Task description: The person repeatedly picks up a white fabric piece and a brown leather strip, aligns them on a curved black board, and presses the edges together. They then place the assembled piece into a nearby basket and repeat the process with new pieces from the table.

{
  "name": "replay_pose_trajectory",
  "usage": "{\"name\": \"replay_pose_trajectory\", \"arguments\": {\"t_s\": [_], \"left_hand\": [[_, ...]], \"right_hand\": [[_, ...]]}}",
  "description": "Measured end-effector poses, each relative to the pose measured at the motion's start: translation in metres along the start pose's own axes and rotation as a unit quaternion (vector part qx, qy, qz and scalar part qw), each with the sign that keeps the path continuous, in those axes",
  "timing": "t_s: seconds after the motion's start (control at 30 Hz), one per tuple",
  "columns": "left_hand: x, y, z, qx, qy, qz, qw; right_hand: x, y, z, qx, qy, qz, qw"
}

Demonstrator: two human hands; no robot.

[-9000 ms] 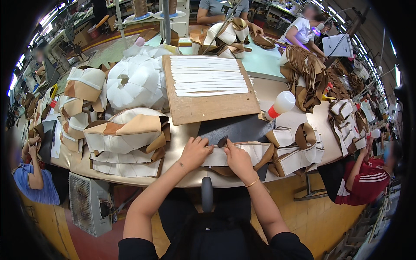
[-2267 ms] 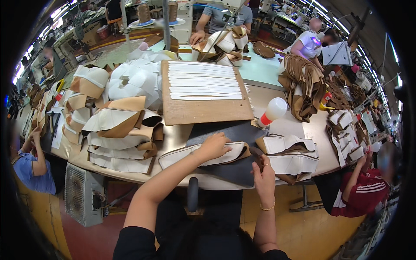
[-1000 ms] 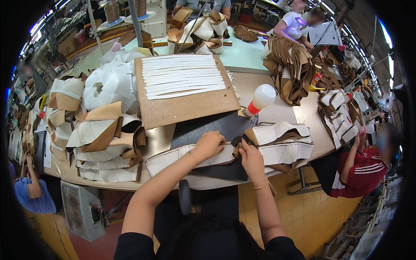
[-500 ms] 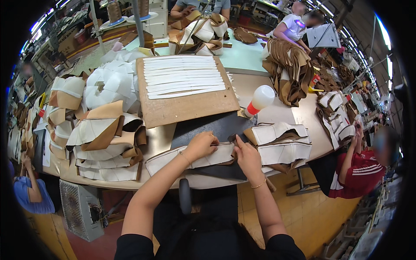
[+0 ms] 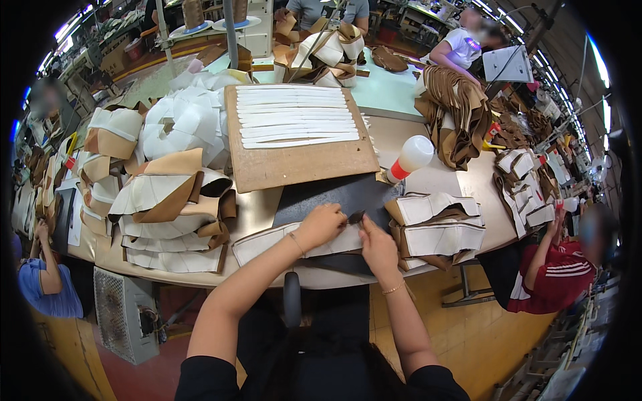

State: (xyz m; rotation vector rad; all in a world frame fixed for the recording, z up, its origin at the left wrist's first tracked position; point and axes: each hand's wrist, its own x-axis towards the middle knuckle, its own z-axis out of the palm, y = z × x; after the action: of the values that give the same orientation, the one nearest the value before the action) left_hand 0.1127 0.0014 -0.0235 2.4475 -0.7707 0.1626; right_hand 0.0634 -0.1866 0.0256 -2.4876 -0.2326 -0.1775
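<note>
Pinches a small dark tool [image 5: 356,217] in the right hand [image 5: 378,247]; rests the left hand [image 5: 321,226], curled, on a long white panel [image 5: 266,243], cannot tell if gripping; has the panel under the hands and leftward, a dark mat [image 5: 324,192] just beyond them, a bottle [image 5: 413,156] farther out rightward.

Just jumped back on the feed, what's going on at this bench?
A person's left hand rests on a long white piece with brown edging, which lies partly over a dark mat. The right hand holds a small dark object at its upper edge. Similar pieces lie stacked to the right; a board bearing white strips sits beyond.
</note>
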Motion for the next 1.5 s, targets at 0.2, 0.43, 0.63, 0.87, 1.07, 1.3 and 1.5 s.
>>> {"name": "replay_pose_trajectory", "arguments": {"t_s": [0.2, 0.43, 0.63, 0.87, 1.07, 1.3, 1.5], "left_hand": [[-0.010, -0.023, -0.025, -0.101, -0.092, -0.025, 0.990], [-0.015, -0.011, -0.021, -0.007, -0.042, 0.012, 0.999], [-0.011, -0.005, -0.001, -0.109, 0.025, -0.077, 0.991], [0.019, 0.040, 0.029, -0.081, 0.032, -0.126, 0.988], [0.002, 0.019, 0.012, -0.061, -0.017, -0.014, 0.998], [0.002, 0.020, 0.016, 0.104, 0.036, 0.090, 0.990], [0.001, 0.030, 0.018, 0.120, 0.050, 0.071, 0.989]], "right_hand": [[0.010, -0.005, -0.020, -0.107, -0.098, -0.028, 0.989], [0.001, 0.007, 0.008, -0.056, -0.036, -0.060, 0.996], [0.008, -0.003, -0.014, 0.034, 0.060, -0.031, 0.997], [-0.002, 0.044, -0.009, -0.100, -0.004, 0.050, 0.994], [0.001, 0.033, -0.028, -0.046, 0.006, 0.037, 0.998], [-0.004, 0.014, -0.027, -0.081, 0.015, 0.012, 0.996], [-0.007, 0.005, -0.022, 0.046, 0.134, -0.010, 0.990]]}}
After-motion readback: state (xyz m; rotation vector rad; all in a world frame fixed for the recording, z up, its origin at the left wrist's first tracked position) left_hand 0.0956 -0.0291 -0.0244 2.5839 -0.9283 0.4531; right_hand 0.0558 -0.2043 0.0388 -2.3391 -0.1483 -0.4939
